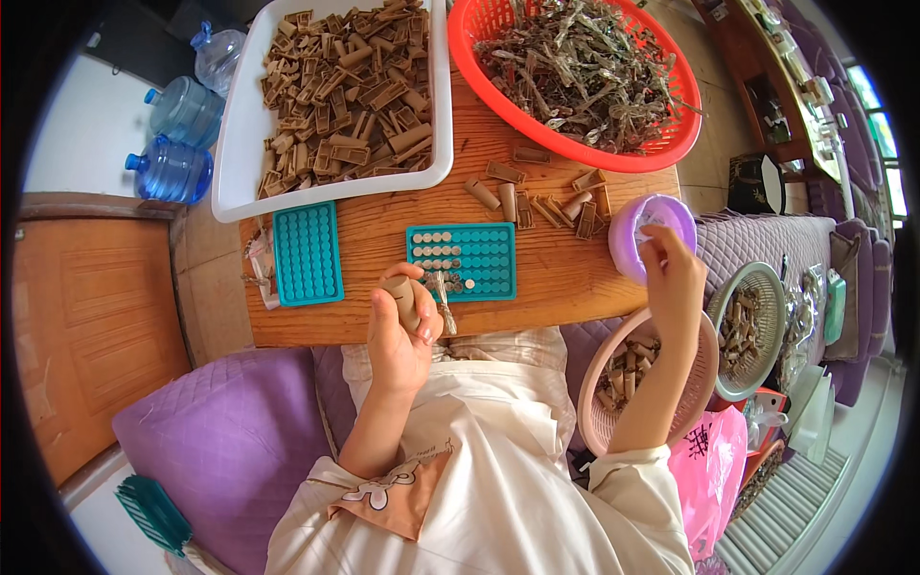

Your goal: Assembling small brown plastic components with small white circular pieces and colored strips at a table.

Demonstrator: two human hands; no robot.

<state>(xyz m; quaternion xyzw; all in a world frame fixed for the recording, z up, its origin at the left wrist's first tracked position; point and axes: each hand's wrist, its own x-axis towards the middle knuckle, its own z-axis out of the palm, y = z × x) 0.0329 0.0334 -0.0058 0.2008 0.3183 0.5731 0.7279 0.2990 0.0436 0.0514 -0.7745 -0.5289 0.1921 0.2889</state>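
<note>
My left hand [391, 347] is closed around a brown hollow cylinder [402, 303], held upright-tilted above the table's near edge. A small bundle of shiny clear strands [445, 311] hangs beside its fingers, and I cannot tell whether the hand grips it. Behind this hand lies a teal tray of round wells [494, 251], with pale and dark discs in its left part. My right hand [671, 266] reaches into a purple bowl [625, 240], its fingertips drawn together. What they pinch inside the bowl, if anything, is too small to make out.
A white bin [440, 115] of brown half-shells and a red basket [575, 151] of wire-like strands fill the table's far side. Loose brown shells [506, 172] lie before them. Another teal tray [307, 254] sits left. A pink basket [589, 383] stands under my right forearm.
</note>
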